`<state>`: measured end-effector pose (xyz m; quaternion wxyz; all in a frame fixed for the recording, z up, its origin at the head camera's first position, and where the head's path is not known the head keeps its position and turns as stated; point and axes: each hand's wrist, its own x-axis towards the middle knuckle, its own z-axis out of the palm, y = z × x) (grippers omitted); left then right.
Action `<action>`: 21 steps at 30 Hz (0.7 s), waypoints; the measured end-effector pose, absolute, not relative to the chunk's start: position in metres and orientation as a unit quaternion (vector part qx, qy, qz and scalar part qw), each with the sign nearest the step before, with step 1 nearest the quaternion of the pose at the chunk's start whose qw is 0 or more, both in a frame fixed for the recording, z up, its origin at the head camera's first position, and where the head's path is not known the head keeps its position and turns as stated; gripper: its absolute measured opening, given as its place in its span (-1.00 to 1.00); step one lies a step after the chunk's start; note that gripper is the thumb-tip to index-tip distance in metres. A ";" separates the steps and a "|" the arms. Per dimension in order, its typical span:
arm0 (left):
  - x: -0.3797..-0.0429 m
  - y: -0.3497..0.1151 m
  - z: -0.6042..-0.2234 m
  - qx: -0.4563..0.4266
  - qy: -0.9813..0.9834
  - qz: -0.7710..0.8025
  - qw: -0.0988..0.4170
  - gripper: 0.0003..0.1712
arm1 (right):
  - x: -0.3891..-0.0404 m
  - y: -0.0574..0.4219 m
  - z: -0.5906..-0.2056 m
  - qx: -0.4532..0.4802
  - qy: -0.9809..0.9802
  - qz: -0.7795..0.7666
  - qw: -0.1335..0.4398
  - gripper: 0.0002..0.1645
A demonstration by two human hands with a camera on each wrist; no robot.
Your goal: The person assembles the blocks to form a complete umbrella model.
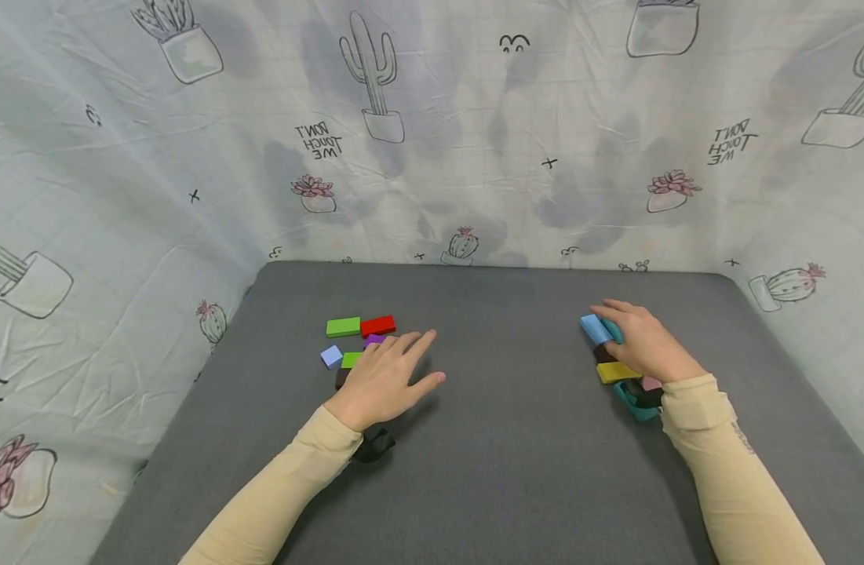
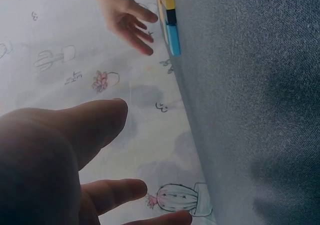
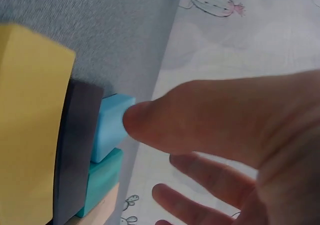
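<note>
My left hand hovers over the left group of blocks, fingers spread and holding nothing. Around it are a bright green block, a red block, a purple block, and a small light-blue block. It partly hides a second green block and a dark one. My right hand is above the right group, its fingers loosely extended and nothing gripped. Beneath or beside it lie a light-blue block, a teal block, a black block and a yellow block. Whether its thumb touches the light-blue block, I cannot tell.
A grey cloth-covered table stretches between both groups. White fabric printed with cacti hangs behind it and along the sides. Near my right wrist lie a pink block and a teal piece.
</note>
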<state>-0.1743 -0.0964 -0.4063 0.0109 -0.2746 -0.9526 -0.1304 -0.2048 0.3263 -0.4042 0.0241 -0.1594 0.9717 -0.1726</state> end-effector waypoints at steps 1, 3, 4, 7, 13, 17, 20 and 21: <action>-0.174 -0.096 -0.406 -0.275 -0.953 -0.130 0.010 -0.16 | -0.206 0.326 -0.404 -0.161 0.971 -0.173 0.024 -0.22; -0.174 -0.096 -0.406 -0.275 -0.953 -0.129 0.009 -0.16 | -0.210 0.327 -0.405 -0.164 0.971 -0.169 0.025 -0.23; -0.174 -0.096 -0.406 -0.274 -0.953 -0.129 0.008 -0.16 | -0.211 0.327 -0.406 -0.167 0.972 -0.166 0.025 -0.24; -0.173 -0.096 -0.405 -0.274 -0.953 -0.129 0.004 -0.16 | -0.216 0.328 -0.408 -0.182 0.971 -0.154 0.023 -0.27; -0.174 -0.096 -0.406 -0.274 -0.953 -0.132 -0.002 -0.15 | -0.225 0.331 -0.412 -0.200 0.969 -0.141 0.035 -0.33; -0.173 -0.096 -0.406 -0.275 -0.953 -0.130 -0.003 -0.15 | -0.230 0.329 -0.411 -0.196 0.970 -0.133 0.050 -0.34; -0.174 -0.095 -0.407 -0.274 -0.953 -0.129 -0.006 -0.15 | -0.233 0.329 -0.411 -0.198 0.971 -0.124 0.059 -0.34; -0.174 -0.095 -0.407 -0.274 -0.953 -0.130 -0.006 -0.15 | -0.233 0.329 -0.411 -0.199 0.970 -0.123 0.062 -0.34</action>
